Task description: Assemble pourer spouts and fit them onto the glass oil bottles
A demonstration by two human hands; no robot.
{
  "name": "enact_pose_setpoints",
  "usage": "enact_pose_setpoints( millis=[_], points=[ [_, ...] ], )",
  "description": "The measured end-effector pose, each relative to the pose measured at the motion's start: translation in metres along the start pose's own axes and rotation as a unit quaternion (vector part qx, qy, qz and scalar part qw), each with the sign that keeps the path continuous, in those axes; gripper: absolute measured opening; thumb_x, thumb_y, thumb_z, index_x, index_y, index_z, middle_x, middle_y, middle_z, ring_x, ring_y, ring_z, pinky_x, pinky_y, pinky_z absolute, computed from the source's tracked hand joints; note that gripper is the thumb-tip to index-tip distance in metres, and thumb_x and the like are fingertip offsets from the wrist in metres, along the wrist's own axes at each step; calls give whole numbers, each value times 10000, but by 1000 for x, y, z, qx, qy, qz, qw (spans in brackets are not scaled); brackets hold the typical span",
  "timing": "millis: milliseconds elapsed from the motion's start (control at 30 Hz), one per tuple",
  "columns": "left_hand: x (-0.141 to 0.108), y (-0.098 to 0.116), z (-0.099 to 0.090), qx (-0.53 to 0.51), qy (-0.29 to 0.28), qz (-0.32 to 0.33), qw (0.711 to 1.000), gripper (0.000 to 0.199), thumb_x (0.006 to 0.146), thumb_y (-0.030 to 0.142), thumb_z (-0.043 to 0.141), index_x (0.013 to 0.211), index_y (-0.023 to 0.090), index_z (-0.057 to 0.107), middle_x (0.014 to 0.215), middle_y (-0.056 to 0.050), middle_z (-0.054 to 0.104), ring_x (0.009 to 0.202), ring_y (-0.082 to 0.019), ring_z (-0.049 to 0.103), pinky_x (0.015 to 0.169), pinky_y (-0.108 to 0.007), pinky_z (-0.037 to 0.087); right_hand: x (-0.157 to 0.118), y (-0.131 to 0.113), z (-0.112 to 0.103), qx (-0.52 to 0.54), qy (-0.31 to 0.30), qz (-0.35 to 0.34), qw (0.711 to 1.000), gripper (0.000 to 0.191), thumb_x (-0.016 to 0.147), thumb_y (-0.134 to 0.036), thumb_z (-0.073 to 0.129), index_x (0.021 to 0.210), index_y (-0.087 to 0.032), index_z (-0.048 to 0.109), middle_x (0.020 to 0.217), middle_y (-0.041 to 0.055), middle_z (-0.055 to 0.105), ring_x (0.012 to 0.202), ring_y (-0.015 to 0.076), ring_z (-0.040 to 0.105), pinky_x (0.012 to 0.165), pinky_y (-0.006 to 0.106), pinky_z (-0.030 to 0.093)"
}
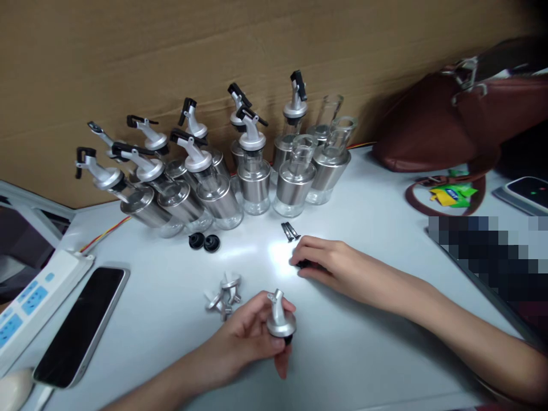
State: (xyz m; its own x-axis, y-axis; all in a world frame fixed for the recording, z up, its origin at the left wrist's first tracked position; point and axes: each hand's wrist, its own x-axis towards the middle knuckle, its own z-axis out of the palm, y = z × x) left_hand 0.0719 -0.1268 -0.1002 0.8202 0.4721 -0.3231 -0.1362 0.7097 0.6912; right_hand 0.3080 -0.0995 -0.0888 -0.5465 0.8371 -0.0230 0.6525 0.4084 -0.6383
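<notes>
My left hand [252, 337] grips a silver pour spout [280, 321] by its black stopper base, with the nozzle pointing up. Up and to the right, my right hand [327, 260] has its fingers closed around a small black part [303, 264] at the tabletop, mostly hidden by the fingers; it looks like a black spout lever. Just beyond those fingertips lie a few thin black levers [290, 231]. Two loose silver spouts [225, 294] rest left of my left hand. Farther back sit two black rubber stoppers [204, 241].
Several glass bottles with steel bands [220, 200] stand along the cardboard wall [257, 45], most capped with spouts and some uncapped [295, 182]. A phone [81, 325] and a power strip [36, 302] lie left. A brown bag [432, 125] and a snack packet [454, 195] are right.
</notes>
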Motion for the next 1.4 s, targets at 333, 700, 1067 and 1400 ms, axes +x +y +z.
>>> enact_pose_setpoints(
  millis=[333, 700, 1067, 1400],
  points=[
    [1, -2, -2, -8, 1, 2, 1000, 342, 818, 348, 709, 1083, 193, 558, 762, 15, 596, 623, -77, 591, 637, -210, 378, -5, 2, -4, 11, 3, 15, 1000, 168, 894, -181, 582, 1054, -144, 618, 984, 72, 588, 793, 178, 601, 697, 295, 483],
    [-1, 7, 3, -66, -10, -27, 997, 267, 795, 348, 702, 989, 184, 619, 650, 58, 418, 530, -51, 355, 541, -211, 253, -7, -36, 1, 117, -5, -80, 990, 178, 958, -298, 521, 1016, -147, 596, 881, 41, 625, 773, 142, 586, 698, 245, 468],
    [-15, 0, -2, 441, 137, 225, 858, 165, 957, 270, 452, 1098, 303, 372, 887, 0, 483, 766, -125, 512, 681, -235, 441, -18, -46, 11, 218, 63, 13, 974, 135, 891, -289, 603, 976, -217, 526, 853, -4, 645, 744, 129, 614, 664, 230, 471],
    [5, 34, 9, 822, 179, 371, 394, 184, 973, 215, 317, 990, 137, 482, 801, -70, 614, 658, -178, 558, 600, -286, 443, -9, -48, 14, 445, 70, 99, 887, 206, 867, -377, 597, 907, -181, 546, 666, -27, 599, 579, 102, 568, 592, 231, 426]
  ],
)
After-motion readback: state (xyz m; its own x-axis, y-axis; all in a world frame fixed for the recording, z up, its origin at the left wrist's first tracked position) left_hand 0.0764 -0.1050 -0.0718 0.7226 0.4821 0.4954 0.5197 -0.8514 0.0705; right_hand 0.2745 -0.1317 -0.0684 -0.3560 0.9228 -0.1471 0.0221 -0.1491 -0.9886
